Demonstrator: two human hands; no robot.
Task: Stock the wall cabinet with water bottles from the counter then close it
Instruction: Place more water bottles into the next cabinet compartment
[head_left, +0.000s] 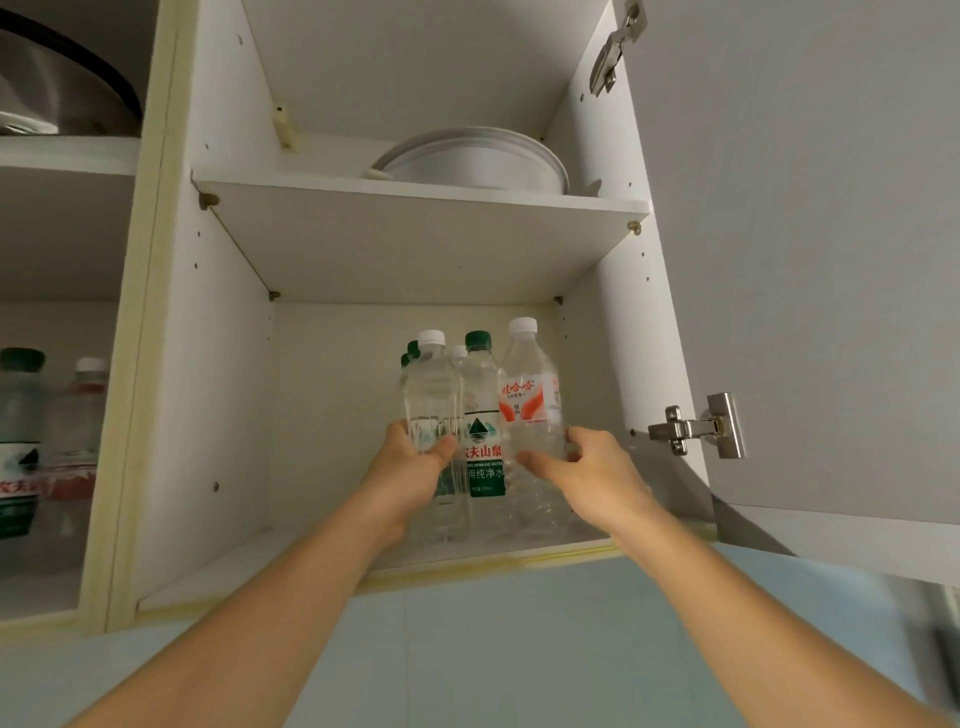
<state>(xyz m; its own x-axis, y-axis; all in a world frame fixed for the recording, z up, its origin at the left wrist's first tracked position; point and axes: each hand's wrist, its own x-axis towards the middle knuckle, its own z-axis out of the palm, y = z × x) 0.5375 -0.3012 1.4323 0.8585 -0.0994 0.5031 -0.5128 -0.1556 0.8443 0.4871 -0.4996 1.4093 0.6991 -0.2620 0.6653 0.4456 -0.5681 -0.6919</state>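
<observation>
The white wall cabinet (208, 395) hangs open above me, its door (810, 260) swung out to the right. On its lower shelf, my left hand (413, 470) grips a clear white-capped bottle (432, 395). My right hand (592, 475) grips a clear bottle with a red and white label (527, 400). A green-capped bottle with a green label (482, 431) stands between them. More bottle tops (413, 351) show behind, mostly hidden. The counter is out of view.
A white round dish (478, 163) sits on the upper shelf. The left neighbouring compartment holds bottles (21, 441) below and a metal bowl (57, 88) above. Door hinges (696, 428) jut from the right wall. Pale blue tiled wall (493, 649) lies under the cabinet.
</observation>
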